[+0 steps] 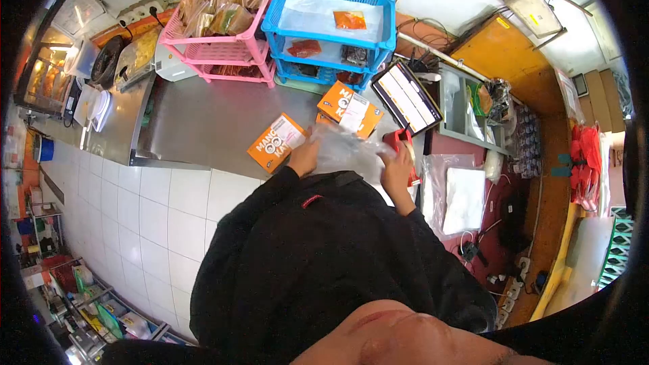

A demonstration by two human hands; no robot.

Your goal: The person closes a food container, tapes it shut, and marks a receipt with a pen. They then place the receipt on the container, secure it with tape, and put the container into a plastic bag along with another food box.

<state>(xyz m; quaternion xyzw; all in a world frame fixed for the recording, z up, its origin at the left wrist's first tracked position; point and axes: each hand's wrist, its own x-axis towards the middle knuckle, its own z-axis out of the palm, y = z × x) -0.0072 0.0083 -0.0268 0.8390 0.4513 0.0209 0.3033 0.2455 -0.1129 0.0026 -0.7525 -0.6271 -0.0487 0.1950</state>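
Note:
A crumpled clear plastic bag (346,150) is stretched between my two hands over the counter's front edge. My left hand (304,157) grips its left side, close beside an orange printed box (276,143). At the bag's right side, my right hand (397,170) has its fingers closed on the film. Directly behind that hand is a red object (399,138), partly covered, whose kind I cannot make out. Beyond the bag lies another orange box (348,109) with a white slip on top, and part of a further box shows beneath it.
A tablet (406,97) leans behind the boxes. Blue tiered baskets (329,34) and a pink rack (226,51) with packets stand at the back of the steel counter (203,118). Plastic sleeves and a white stack (464,196) lie at right, near cables and a plug (468,250).

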